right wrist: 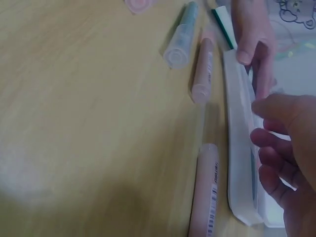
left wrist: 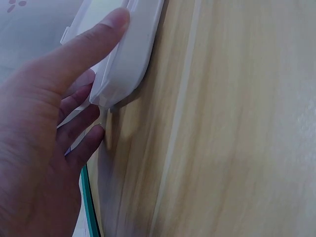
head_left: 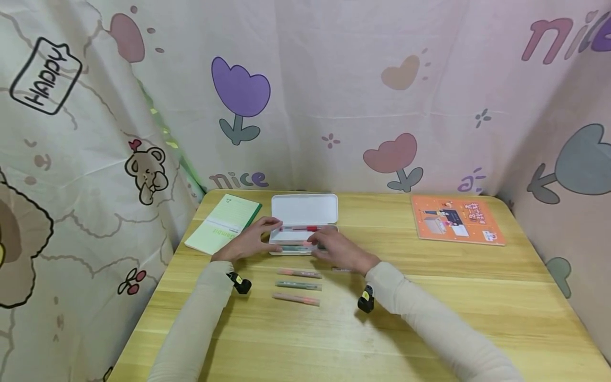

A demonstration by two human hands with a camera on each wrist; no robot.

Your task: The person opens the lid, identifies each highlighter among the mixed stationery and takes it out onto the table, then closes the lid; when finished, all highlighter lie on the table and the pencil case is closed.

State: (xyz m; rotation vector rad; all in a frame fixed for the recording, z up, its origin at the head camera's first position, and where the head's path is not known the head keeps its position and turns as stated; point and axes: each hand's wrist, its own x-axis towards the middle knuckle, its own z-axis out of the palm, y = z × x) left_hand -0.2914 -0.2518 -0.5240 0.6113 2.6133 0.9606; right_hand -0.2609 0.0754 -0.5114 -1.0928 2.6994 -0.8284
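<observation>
Sleeves (head_left: pixel 191 323) of pale cloth reach in from the near side over a wood-grain table (head_left: pixel 353 350), with a small black camera at each wrist. Between the forearms three capped markers lie in a loose row: a near pink marker (head_left: pixel 296 300), a green marker (head_left: pixel 298 286) just beyond it, then a far pink marker (head_left: pixel 299 273), all apart. To their right a fourth marker (right wrist: pixel 205 192), also pink, lies close to the near wall of a white case (right wrist: pixel 237 148), part of it hidden from the head view by the right wrist.

That case sits beyond the markers, toward the far side of the table. The left hand (head_left: pixel 252 237) is clamped on its left end, thumb over the near wall, fingers round the end. The right hand (head_left: pixel 339 249) reaches over its right part with fingers bent; whether they pinch anything I cannot tell. Inside, pink and green pens (head_left: pixel 295 248) lie along the near side and a red pen (head_left: pixel 312 228) along the far side. The lid (head_left: pixel 304 208) is folded back, away from the person.

Left of the case lies a pale green notebook (head_left: pixel 234 212); well to the right, an orange booklet (head_left: pixel 460 220). Farthest hangs a curtain (head_left: pixel 315 69) printed with tulips.
</observation>
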